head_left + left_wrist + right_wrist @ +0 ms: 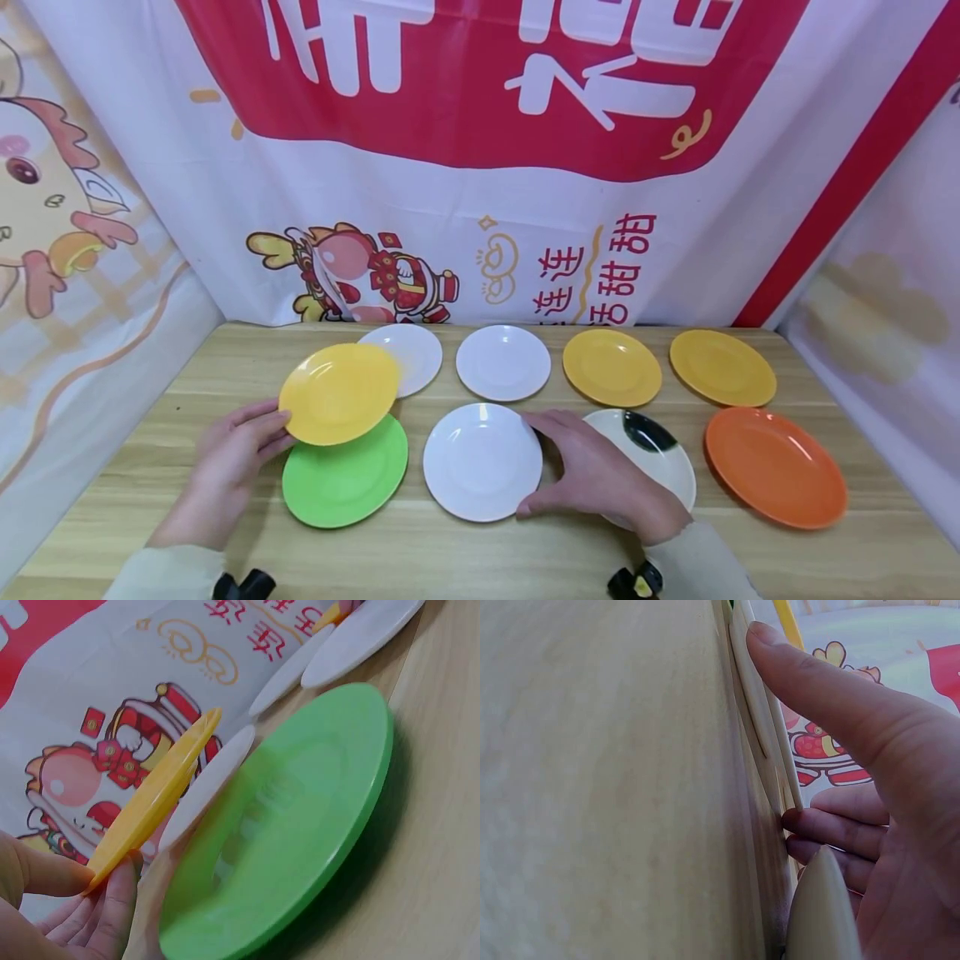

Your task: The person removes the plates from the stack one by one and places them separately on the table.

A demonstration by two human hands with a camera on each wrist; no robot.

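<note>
A yellow plate is pinched at its left rim by my left hand, thumb on top and fingers beneath in the left wrist view. It is raised and tilted above a green plate, and partly covers a white plate behind. At front centre, my right hand spans the right rim of another white plate, holding it between thumb and fingers at the tabletop. Under the right forearm lies a white plate with a dark patch, partly hidden.
Along the back row lie a white plate and two yellow plates, one nearer the middle and one at the right. An orange plate sits front right. Printed cloth hangs behind and at both sides of the wooden table.
</note>
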